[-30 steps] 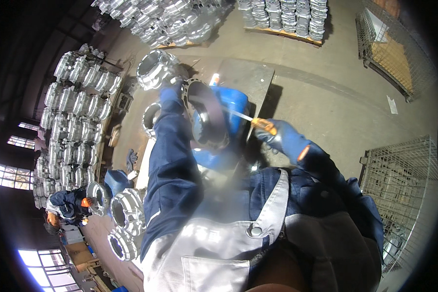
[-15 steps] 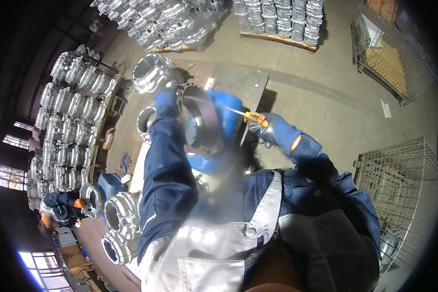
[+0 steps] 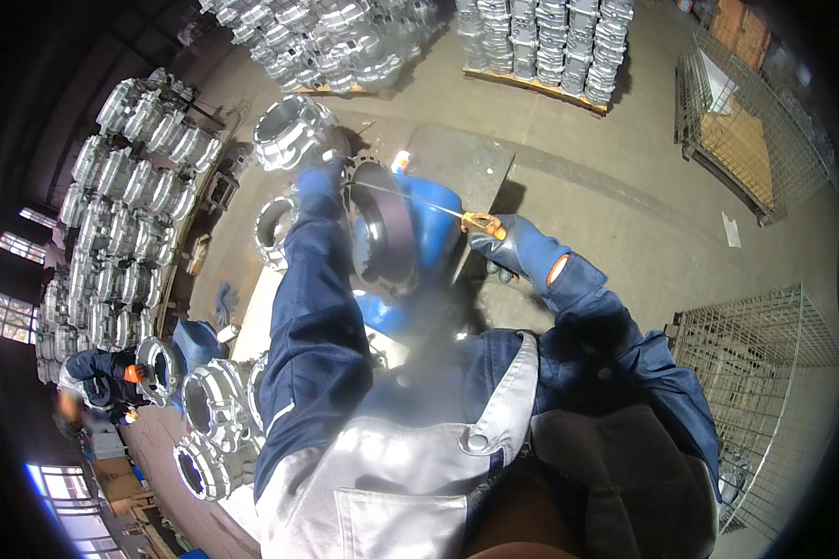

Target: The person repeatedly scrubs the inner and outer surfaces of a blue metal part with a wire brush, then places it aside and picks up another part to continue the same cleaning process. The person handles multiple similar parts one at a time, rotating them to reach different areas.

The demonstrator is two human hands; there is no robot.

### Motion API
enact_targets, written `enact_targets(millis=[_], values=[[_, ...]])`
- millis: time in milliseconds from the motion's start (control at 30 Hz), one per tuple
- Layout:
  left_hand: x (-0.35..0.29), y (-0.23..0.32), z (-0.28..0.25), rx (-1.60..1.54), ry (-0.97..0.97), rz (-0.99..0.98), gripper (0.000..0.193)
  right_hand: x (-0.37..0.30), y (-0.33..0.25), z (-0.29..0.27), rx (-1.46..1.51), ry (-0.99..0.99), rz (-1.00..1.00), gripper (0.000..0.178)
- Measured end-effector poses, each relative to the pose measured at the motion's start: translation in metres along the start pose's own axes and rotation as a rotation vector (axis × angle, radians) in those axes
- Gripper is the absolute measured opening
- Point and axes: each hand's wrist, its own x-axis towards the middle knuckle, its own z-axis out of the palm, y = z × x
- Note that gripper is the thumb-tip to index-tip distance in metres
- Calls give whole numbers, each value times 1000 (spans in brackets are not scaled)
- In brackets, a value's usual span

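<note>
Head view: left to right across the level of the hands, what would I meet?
Stacked metal castings, silver ring, left hand, dark-lined ring, blue container, orange tool handle, right hand, white scrap.

The head-worn fisheye looks steeply down over the table from close above.
</note>
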Motion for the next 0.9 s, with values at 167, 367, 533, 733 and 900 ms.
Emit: enact_targets(millis=[167,367,533,733,900], values=[[-11,13,-13,43,-122,154,51,-2,-6,-2,163,63,289,55],[-43,52,-32,-156,-121,93,53,-3,-8,0,66,62,34,59],[-37,47,-28,34,-135,14,57,0,-2,-6,192,78,251,57],[-30,41,-23,48,-96,113,60,19,7,8,49,222,-145,62],[-31,33,-19,-57,-157,-15,49,26,-1,-13,27,131,388,58]])
